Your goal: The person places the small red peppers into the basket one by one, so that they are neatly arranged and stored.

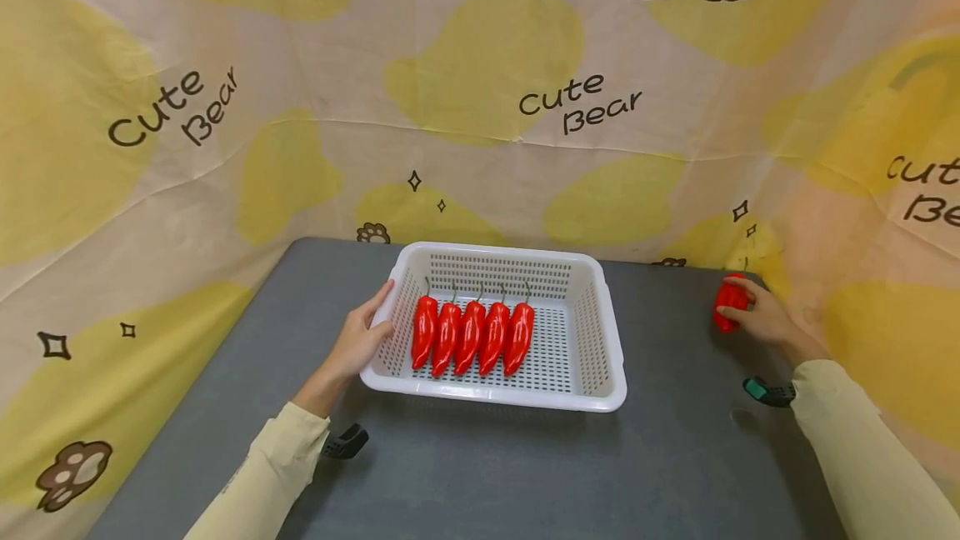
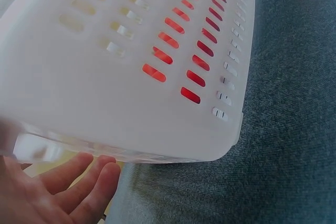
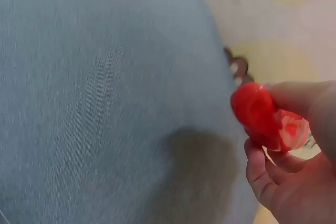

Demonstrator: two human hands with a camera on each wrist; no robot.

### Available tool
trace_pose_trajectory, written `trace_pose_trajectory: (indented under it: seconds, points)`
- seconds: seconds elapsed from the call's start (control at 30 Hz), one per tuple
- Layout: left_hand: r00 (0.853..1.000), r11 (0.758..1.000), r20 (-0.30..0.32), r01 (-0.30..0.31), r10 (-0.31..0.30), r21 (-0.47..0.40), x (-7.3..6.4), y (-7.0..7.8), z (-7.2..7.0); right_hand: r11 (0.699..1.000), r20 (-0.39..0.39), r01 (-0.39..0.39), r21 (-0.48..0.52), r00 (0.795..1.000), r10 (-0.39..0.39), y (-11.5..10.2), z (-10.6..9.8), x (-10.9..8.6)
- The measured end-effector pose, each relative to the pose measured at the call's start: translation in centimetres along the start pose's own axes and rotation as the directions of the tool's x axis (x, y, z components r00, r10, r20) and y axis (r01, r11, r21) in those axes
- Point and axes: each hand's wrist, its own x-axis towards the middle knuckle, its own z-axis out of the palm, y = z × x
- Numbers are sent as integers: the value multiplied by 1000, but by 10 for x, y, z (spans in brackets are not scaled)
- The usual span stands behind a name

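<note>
A white plastic basket [image 1: 495, 394] with slotted walls sits on the grey table, and several glossy red chili peppers [image 1: 470, 336] with green stems lie side by side in its left half. My left hand [image 1: 358, 340] grips the basket's left rim, thumb on top. From the left wrist view, the fingers [image 2: 86, 187] reach under the rim, and red shows through the slots. Far to the right, my right hand [image 1: 765, 319] pinches a red chili pepper [image 1: 729, 304] between thumb and fingers. In the right wrist view the held pepper [image 3: 257, 111] hangs over the table, above a dark shadow.
The grey table [image 1: 480, 473] runs up to a printed cloth [image 1: 480, 90] with yellow patches and lettering, which closes off the back and both sides. The right hand is close to the right-hand cloth. Dark wrist devices [image 1: 347, 442] sit below the sleeves.
</note>
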Motion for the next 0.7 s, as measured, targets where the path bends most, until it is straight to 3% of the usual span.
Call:
trace_pose_trajectory:
  seconds: [0.43,0.7]
  points:
    - [1000,1000,14,23,-24,18,0,5,-2,984,21,60,167,998,-64,-57,9,-7]
    - [999,999,18,42,-42,6,-1,5,-3,962,8,156,226,987,-162,-102,24,-18]
